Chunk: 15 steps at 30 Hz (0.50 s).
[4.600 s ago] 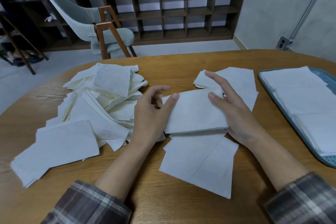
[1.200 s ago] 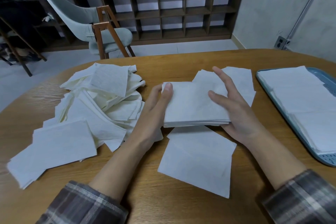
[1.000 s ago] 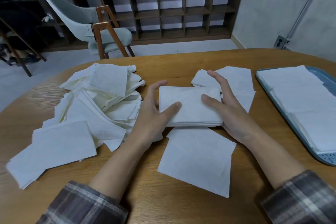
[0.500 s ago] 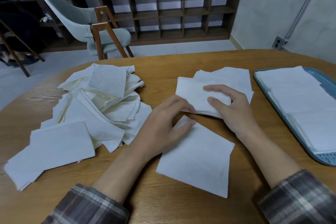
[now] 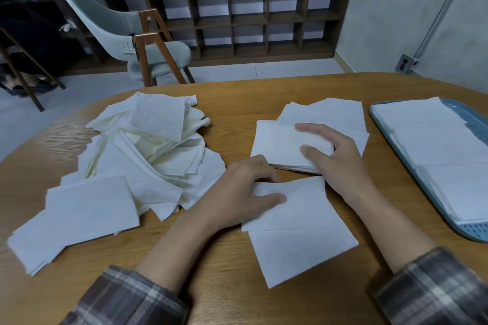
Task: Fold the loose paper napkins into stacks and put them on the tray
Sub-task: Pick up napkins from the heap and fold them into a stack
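My left hand [image 5: 245, 192] pinches the far left edge of a white napkin [image 5: 298, 208], thumb on top; this napkin lies askew over another napkin [image 5: 295, 258] near the table's front edge. My right hand [image 5: 340, 163] rests with loosely spread fingers on a folded napkin stack [image 5: 274, 145] just beyond. More flat napkins [image 5: 330, 113] lie under and behind that stack. A big heap of loose napkins [image 5: 150, 145] fills the left of the table. The blue tray [image 5: 472, 232] at the right edge carries folded napkin stacks [image 5: 435, 140].
A flat pile of napkins [image 5: 87, 208] lies at the near left of the round wooden table [image 5: 237, 92]. Beyond the table stand a grey chair [image 5: 148, 53] and a low dark shelf unit [image 5: 264, 16].
Both hands squared the folded stack and set it down further back. My left hand then dropped to the near napkin and took its edge, while my right hand's fingers loosened on the stack.
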Each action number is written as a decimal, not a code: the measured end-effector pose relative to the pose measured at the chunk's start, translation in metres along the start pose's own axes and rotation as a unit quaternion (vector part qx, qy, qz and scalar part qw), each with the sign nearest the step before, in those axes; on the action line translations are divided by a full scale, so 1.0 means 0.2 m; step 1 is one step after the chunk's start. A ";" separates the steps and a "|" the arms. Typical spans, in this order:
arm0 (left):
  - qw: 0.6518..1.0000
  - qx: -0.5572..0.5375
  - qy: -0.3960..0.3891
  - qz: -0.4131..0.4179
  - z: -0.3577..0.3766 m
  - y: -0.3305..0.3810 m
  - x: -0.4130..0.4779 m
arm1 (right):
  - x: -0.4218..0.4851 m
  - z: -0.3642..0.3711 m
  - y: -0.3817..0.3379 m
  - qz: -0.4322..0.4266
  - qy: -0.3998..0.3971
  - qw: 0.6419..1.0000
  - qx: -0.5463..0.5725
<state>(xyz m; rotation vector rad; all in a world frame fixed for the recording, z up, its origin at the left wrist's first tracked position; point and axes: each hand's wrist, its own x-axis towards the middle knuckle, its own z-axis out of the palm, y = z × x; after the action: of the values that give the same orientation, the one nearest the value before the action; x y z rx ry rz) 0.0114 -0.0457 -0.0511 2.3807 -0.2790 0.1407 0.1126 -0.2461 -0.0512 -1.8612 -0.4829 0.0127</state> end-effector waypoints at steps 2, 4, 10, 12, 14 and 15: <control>0.998 -0.054 0.013 -0.021 -0.03 0.01 0.00 | 0.00 0.00 -0.01 0.011 0.003 0.999 0.038; 0.990 -0.127 0.016 -0.056 -0.06 0.03 0.00 | 0.00 -0.01 -0.02 0.032 -0.007 0.995 0.098; 0.960 -0.243 0.097 -0.101 -0.11 0.03 0.00 | 0.01 -0.01 -0.05 0.093 -0.067 0.973 0.202; 0.958 -0.236 0.129 -0.104 -0.11 0.03 0.01 | 0.00 -0.01 -0.05 0.091 -0.099 0.970 0.201; 0.955 -0.219 0.169 -0.110 -0.10 0.03 0.01 | -0.02 0.00 -0.06 0.084 -0.119 0.968 0.202; 0.953 -0.209 0.188 -0.115 -0.10 0.03 0.01 | -0.03 0.01 -0.06 0.080 -0.123 0.970 0.194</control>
<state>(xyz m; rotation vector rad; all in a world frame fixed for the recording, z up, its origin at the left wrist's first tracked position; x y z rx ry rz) 0.0123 -0.0361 -0.0315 1.8990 0.1410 0.3799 0.1026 -0.2429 -0.0418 -1.5126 -0.4616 0.4234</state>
